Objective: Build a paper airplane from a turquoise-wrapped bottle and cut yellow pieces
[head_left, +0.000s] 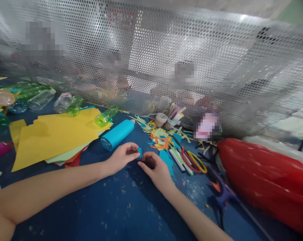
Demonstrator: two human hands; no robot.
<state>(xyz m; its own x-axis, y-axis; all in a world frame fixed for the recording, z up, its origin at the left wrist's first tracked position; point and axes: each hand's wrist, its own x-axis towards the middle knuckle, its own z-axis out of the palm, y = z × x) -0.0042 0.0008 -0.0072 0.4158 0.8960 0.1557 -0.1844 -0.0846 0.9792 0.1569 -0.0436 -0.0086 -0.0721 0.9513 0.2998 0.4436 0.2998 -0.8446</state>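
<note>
One small bright-blue paper piece [140, 152], pinched in the left hand [123, 158], presumably for steadiness; right hand [157, 169] curled just beside, its grip I cannot tell. One blue-wrapped clear plastic bottle [119, 133], lying beyond on the dark-blue bench [103, 209], likely placed within reach.

A silvery perforated screen [151, 43] stands behind the dark blue surface [98, 211], light showing through its holes.

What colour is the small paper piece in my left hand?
The small paper piece in your left hand is bright blue, best seen in the head view.
</note>
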